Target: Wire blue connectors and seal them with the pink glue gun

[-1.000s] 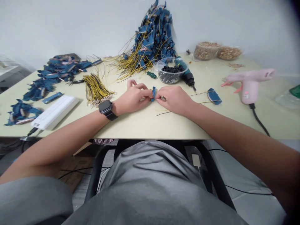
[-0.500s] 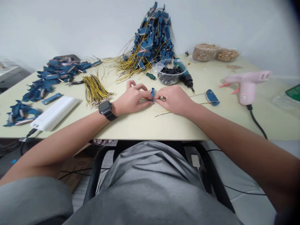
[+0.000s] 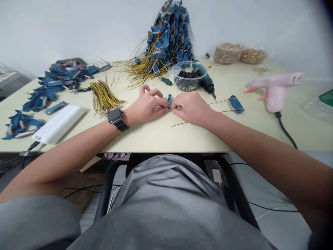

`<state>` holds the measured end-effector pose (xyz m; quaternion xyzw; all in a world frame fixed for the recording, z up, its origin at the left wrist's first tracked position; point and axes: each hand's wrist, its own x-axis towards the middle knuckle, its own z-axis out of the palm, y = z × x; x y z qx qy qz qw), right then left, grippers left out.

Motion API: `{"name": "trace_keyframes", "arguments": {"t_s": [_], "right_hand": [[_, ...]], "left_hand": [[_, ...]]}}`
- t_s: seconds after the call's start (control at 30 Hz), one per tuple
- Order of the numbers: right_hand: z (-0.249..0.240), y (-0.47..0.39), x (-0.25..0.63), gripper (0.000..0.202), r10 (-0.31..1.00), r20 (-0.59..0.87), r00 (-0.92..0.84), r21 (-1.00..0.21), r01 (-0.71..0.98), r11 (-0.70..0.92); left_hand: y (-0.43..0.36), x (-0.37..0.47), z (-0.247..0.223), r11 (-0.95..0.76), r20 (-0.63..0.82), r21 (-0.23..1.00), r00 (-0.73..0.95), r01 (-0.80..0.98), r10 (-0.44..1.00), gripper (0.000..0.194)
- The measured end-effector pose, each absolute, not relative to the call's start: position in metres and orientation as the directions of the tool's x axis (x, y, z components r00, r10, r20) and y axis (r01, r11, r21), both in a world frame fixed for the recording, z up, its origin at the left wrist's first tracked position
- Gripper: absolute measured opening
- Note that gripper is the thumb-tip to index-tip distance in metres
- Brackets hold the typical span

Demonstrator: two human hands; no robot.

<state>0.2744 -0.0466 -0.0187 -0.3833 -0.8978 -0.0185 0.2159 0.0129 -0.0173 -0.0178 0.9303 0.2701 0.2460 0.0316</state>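
Observation:
Thumb and forefinger of my left hand (image 3: pixel 148 107) are closed on a small blue piece (image 3: pixel 169 100), standing on edge above the table. Close on its right side, my right hand (image 3: pixel 193 107) is curled into a pinch; what lies between its fingertips is too small to make out. A thin dark wire (image 3: pixel 180 124) sticks out below the right hand. To the right lies another blue piece (image 3: pixel 236 104) with two thin wires running toward the right hand. A smartwatch is on my left wrist.
Behind my hands are a clear tub (image 3: pixel 187 85) of small black parts, a power drill (image 3: pixel 207 83) and a tall blue heap (image 3: pixel 169 38) with wires. Yellow-black wires (image 3: pixel 104 95) and a white box (image 3: pixel 58 124) lie left; a pink glue gun (image 3: pixel 276 91) stands right.
The view has tilted slightly, so the table sits a little higher in the picture. Both hands keep nearly the same pose around the blue piece.

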Motion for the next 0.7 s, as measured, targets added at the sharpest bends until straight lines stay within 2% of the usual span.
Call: {"name": "trace_keyframes", "arguments": {"t_s": [0.43,0.7], "right_hand": [[-0.016,-0.05,0.274,0.029,0.655,0.381,-0.652,-0.069,0.686,0.724],[-0.011,-0.047,0.283,0.025,0.714,0.409,-0.569,-0.265,0.675,0.689]], "left_hand": [[-0.016,0.013,-0.016,-0.841,0.423,0.214,0.729,0.497,0.538,0.019],[-0.019,0.013,-0.01,-0.801,0.37,0.299,0.711,0.519,0.599,0.019]]}}
